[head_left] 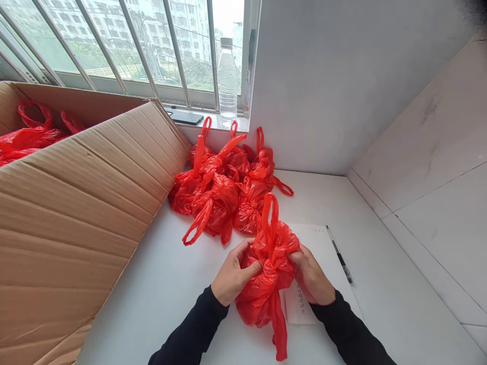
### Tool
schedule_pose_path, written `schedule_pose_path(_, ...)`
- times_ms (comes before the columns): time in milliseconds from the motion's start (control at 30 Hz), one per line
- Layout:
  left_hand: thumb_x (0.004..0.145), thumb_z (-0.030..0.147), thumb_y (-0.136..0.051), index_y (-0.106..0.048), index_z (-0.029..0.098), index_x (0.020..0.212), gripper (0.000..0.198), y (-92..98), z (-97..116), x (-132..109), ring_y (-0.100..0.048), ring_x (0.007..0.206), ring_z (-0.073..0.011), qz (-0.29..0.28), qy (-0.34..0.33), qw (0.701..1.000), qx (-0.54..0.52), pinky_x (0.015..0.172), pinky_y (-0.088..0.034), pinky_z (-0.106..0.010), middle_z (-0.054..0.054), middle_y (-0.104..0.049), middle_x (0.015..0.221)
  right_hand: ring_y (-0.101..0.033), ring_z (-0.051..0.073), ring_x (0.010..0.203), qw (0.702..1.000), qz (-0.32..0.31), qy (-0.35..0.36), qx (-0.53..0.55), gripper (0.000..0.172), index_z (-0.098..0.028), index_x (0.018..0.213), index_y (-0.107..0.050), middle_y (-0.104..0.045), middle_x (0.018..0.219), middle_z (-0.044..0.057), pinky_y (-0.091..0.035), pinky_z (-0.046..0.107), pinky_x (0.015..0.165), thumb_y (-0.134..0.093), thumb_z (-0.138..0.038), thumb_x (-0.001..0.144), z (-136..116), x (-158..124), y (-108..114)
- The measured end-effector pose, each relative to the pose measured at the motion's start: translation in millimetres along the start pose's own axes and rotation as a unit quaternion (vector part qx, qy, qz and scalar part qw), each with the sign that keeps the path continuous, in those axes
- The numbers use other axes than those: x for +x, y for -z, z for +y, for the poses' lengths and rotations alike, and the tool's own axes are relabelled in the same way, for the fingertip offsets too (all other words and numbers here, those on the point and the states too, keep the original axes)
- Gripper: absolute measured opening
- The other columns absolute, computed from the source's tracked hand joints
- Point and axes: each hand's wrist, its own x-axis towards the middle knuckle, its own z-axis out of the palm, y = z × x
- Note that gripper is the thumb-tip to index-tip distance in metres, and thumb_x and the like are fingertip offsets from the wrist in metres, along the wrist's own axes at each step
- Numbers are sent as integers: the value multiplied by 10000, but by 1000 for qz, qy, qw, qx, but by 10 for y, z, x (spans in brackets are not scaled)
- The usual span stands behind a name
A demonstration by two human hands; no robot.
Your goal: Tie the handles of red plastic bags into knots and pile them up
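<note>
A knotted red plastic bag [262, 294] is held between both hands above the white table, one handle loop standing up and another end hanging down toward me. My left hand [236, 274] grips its left side, thumb on the front near the knot. On the right side, my right hand [312, 274] holds the bag, its fingertips partly hidden by the plastic. Beneath and behind the bag lies a white paper [317, 253] with handwriting. Several more tied red bags [216, 203] are piled just beyond it.
A large cardboard box [76, 213] with red bags inside stands at the left. A black pen [342, 261] lies by the paper's right edge. On the windowsill are a clear water bottle [227, 81] and a phone [186, 117]. Walls bound the table behind and right.
</note>
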Motion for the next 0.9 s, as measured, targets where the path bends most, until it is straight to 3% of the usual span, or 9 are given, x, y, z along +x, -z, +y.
schedule_pose_path(167, 773, 384, -777, -656, 168, 1170, 467, -9, 7, -3, -652, 1091, -285, 2, -2, 1000, -16, 1004, -478, -405, -106, -704, 1173, -629, 329, 1112, 1000, -11, 20, -6, 517, -244, 1238, -642, -707, 1174, 105, -490, 494, 978, -680, -567, 835, -61, -16, -76)
schedule_pose_path(367, 795, 338, -762, -647, 171, 1189, 442, -4, -9, -5, -645, 1120, -286, 0, -16, 1000, 11, 1009, -481, -398, -105, -697, 1213, -625, 310, 1108, 999, -17, 20, -31, 516, -242, 1211, -643, -696, 1199, 93, -446, 513, 1040, -782, -485, 777, -41, 6, -53)
schedule_pose_path(900, 819, 277, -730, -584, 156, 1270, 489, 37, -75, -14, -610, 1191, -298, -23, -27, 999, 36, 1037, -460, -404, -124, -651, 1306, -627, 266, 1020, 1000, -4, 11, -12, 447, -258, 1194, -646, -706, 1120, 60, -469, 441, 966, -791, -347, 780, -6, 10, -29)
